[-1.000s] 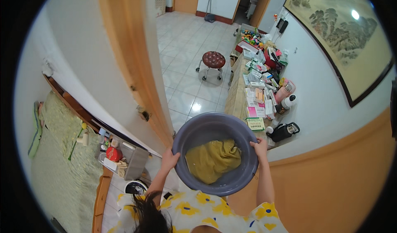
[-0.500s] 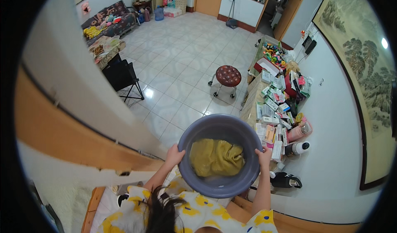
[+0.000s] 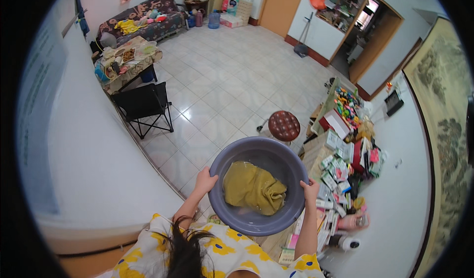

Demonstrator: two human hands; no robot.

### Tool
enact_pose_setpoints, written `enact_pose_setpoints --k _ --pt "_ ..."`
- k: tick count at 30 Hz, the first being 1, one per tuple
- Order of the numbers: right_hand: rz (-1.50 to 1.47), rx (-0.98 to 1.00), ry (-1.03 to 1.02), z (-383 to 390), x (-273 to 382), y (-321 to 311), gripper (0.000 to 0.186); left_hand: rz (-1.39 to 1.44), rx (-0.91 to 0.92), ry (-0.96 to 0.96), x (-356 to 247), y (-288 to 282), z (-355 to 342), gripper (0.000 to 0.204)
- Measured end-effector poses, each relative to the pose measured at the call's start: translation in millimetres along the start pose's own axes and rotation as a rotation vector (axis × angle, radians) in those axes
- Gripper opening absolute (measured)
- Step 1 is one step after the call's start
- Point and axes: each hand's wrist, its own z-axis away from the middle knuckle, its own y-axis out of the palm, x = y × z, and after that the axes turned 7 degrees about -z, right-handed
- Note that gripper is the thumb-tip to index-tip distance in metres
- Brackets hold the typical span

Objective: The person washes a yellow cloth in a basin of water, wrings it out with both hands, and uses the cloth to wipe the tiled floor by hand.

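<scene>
Between my two hands is a round grey-purple basin, held out in front of my body. Inside it lies a wet, crumpled olive-yellow cloth, with shallow water around it. My left hand is closed on the basin's left rim. On the opposite rim, my right hand grips with the thumb over the edge. The fingers under the basin are hidden on both sides.
A brown round stool stands on the tiled floor just beyond the basin. To the right, a long table is crowded with boxes, bottles and toys. A black folding chair is at the left, by a cluttered table. A white wall runs close on my left.
I have moved forward past the wall edge on the left, and the view has turned somewhat left. More of the sofa, folding chair and left table shows. Both hands still hold the basin.
</scene>
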Motion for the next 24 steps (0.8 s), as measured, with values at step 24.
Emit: enact_pose_setpoints --k 24 --pt "-0.023 0.350 -0.089 -320 110 303 0.026 0.061 -0.275 -0.317 6 -1 -318 0.033"
